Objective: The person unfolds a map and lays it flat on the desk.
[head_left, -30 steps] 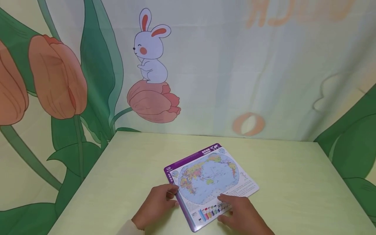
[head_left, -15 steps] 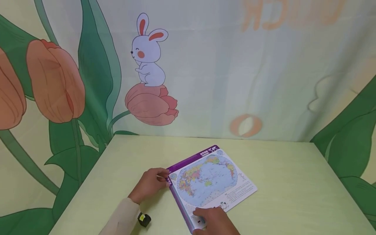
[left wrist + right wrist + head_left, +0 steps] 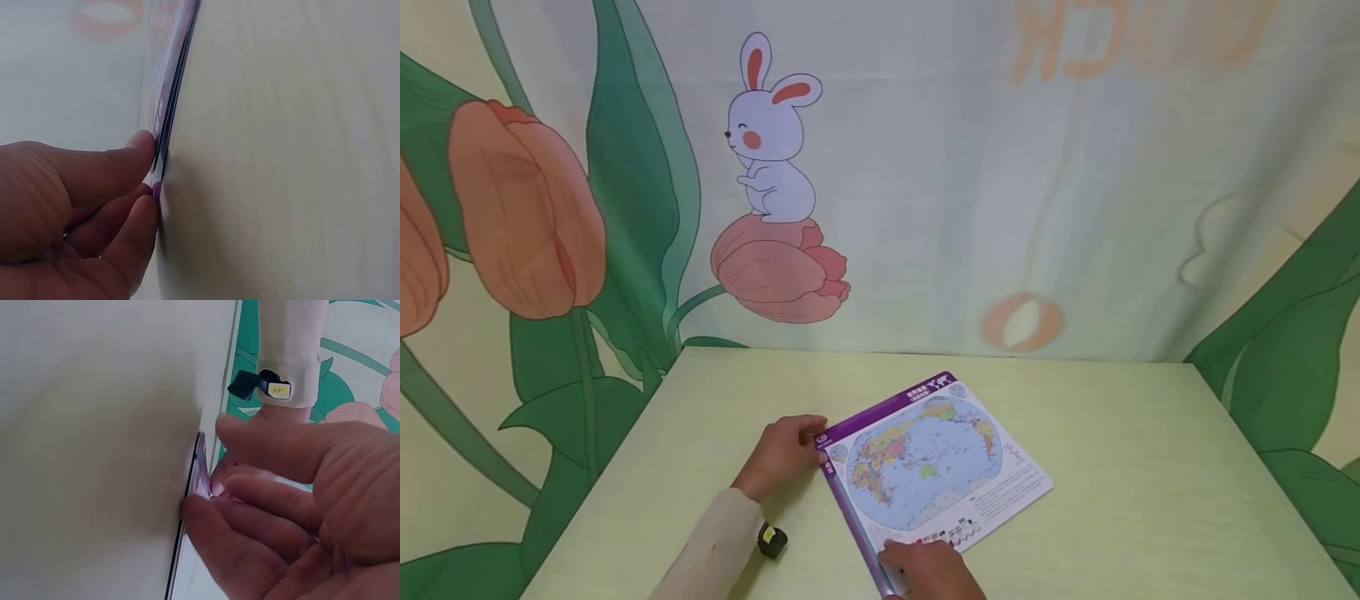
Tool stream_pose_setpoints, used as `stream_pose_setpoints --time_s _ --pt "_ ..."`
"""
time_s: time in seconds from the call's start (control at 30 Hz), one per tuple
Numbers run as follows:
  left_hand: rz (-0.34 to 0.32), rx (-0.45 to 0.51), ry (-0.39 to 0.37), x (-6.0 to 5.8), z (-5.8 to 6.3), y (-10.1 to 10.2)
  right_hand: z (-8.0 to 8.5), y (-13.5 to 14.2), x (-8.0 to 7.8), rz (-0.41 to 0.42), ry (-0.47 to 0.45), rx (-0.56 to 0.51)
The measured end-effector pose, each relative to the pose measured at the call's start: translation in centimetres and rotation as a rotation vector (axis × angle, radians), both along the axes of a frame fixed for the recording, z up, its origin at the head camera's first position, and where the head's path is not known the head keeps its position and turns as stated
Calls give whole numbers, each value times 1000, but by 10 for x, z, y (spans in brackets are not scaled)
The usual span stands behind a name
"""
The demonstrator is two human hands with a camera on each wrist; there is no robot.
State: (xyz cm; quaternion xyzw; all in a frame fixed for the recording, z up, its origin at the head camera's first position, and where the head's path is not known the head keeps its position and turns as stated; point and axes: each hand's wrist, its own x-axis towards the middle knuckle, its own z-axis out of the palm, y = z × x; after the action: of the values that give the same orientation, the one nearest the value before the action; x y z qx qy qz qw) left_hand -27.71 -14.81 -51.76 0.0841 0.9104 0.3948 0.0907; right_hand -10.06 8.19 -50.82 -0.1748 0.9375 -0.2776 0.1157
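A thin world map board (image 3: 925,458) with rounded corners and a purple border lies slantwise on the table. Its edge looks layered in the left wrist view. My left hand (image 3: 781,450) is at the far left corner; the thumb (image 3: 134,156) and fingertips close on the edge there. Over the near left corner is my right hand (image 3: 934,571), partly cut off by the frame. In the right wrist view a fingertip (image 3: 197,509) touches the board's edge, while the thumb (image 3: 231,431) stands off it. The right hand covers part of the printed bottom strip.
A pale yellow table (image 3: 1135,475) runs back to a curtain (image 3: 925,200) printed with tulips and a rabbit. Beside the left sleeve (image 3: 711,542) a small black box (image 3: 772,540) with a yellow label is fixed at the wrist.
My left hand has slid up the left edge to the far corner. The right hand has moved left and nearer, from the bottom edge to the near left corner. The board has barely moved.
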Motion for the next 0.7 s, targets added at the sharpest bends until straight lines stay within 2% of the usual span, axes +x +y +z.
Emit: stream_pose_setpoints --time_s 0.13,0.3,0.53,0.7 --pt "-7 -3 8 -2 0 1 2 -7 2 -40 5 65" --pt "-34 -3 26 -7 -3 0 4 -14 2 -83 -23 86" --pt "-68 -11 37 -13 -10 -1 0 -13 1 -42 37 81" --pt "-93 -30 53 -15 -10 0 1 -13 0 -43 29 107"
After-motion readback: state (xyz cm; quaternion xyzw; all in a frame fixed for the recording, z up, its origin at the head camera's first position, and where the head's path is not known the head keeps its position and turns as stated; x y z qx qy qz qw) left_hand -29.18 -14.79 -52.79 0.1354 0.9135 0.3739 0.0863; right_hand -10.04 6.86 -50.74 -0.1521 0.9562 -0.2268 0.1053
